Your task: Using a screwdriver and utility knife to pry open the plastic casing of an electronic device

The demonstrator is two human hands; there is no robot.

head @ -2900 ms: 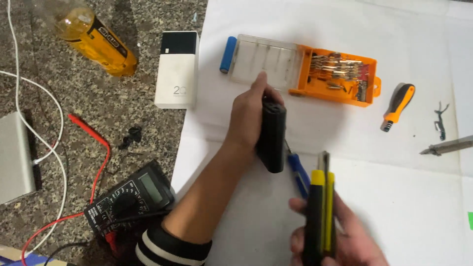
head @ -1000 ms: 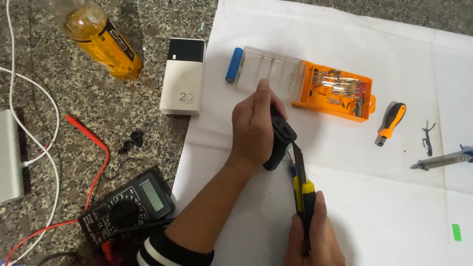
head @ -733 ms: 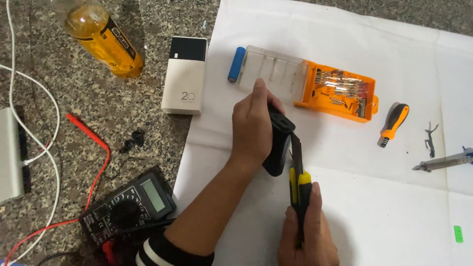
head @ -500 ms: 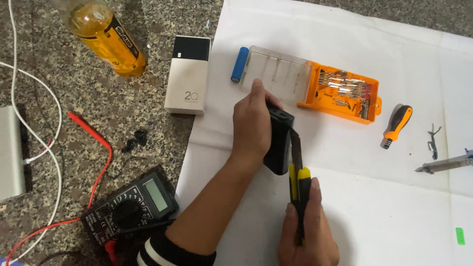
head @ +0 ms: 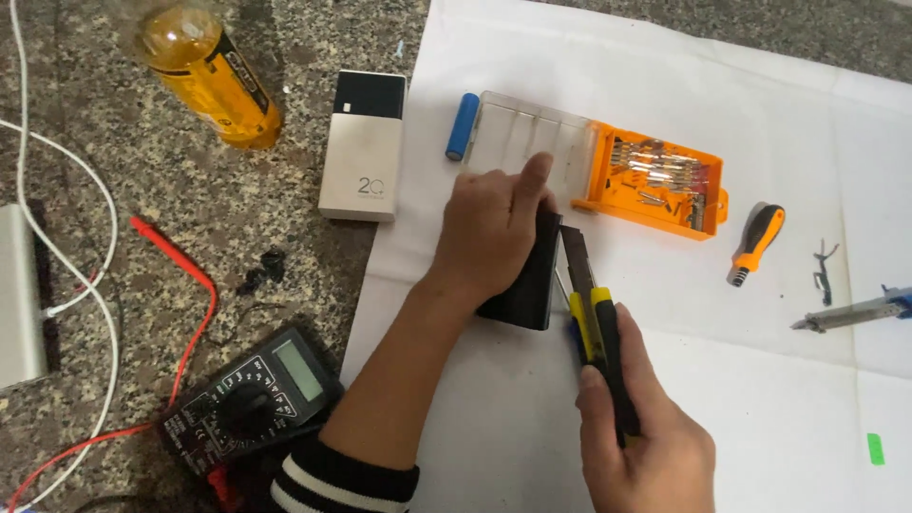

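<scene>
A speckled granite floor is half covered, on the right, by white paper sheets. A multimeter, beige power bank and orange bottle are laid on the stone; an orange bit case, blue cell and screwdriver are laid on the paper.

Black rectangular power bank stands on its long edge at centre frame on the white sheet, mostly covered from above. Yellow-and-black utility knife lies just right of it, blade extended, pointing up-frame, laid against the bank's right face.
</scene>
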